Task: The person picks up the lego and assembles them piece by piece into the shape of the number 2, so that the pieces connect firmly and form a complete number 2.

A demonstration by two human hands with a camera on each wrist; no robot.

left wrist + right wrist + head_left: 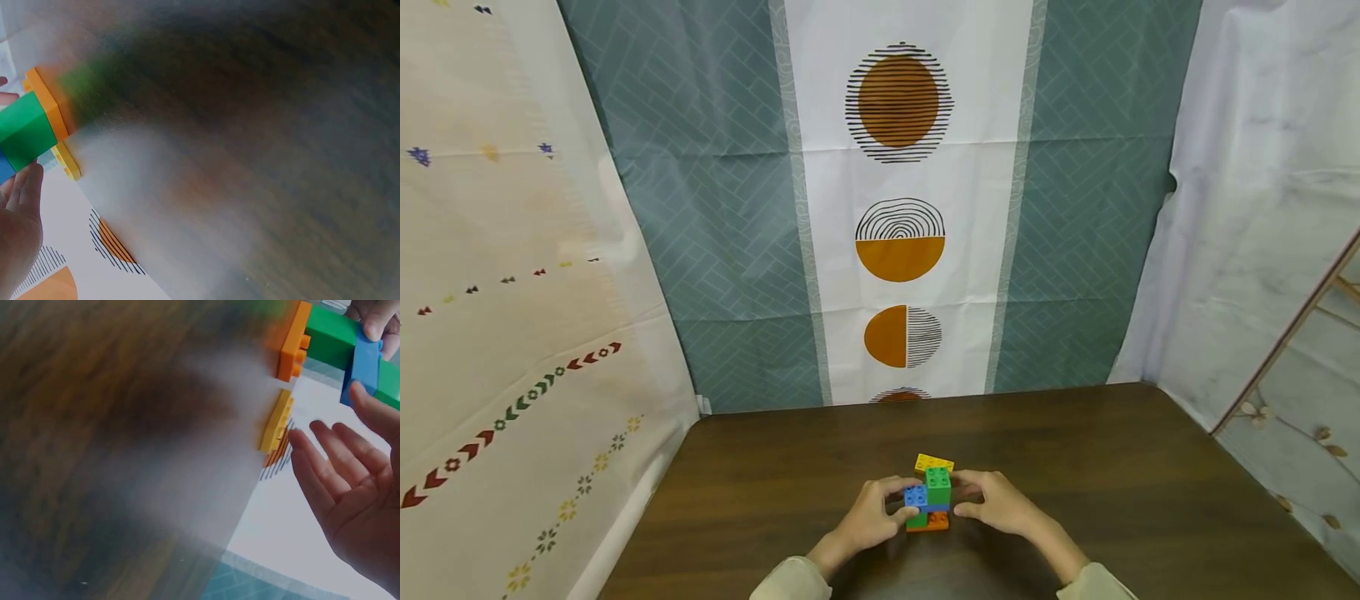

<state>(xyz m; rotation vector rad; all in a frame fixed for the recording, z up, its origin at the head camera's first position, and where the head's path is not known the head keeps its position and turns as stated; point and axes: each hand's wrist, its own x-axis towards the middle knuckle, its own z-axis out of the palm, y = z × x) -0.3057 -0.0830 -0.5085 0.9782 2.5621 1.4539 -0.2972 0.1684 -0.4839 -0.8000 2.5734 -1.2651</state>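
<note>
A small stack of toy building blocks stands on the table between both hands. Its base is an orange plate (938, 522) carrying a green block (331, 336) at one end. Over that lies a blue block (915, 495), with an upper green block (937, 485) at its right end. My left hand (874, 510) pinches the blue block from the left, thumb on the near side and fingers behind. To the right of the stack is my right hand (1000, 502), fingers (337, 465) loosely extended and thumb tip right at the blue block.
Just behind the stack, a yellow plate (934, 462) lies on the brown table (760, 467). Hanging cloths surround the table: a green and white one (730, 208) at the back, patterned ones at the left (497, 275) and right (1240, 208).
</note>
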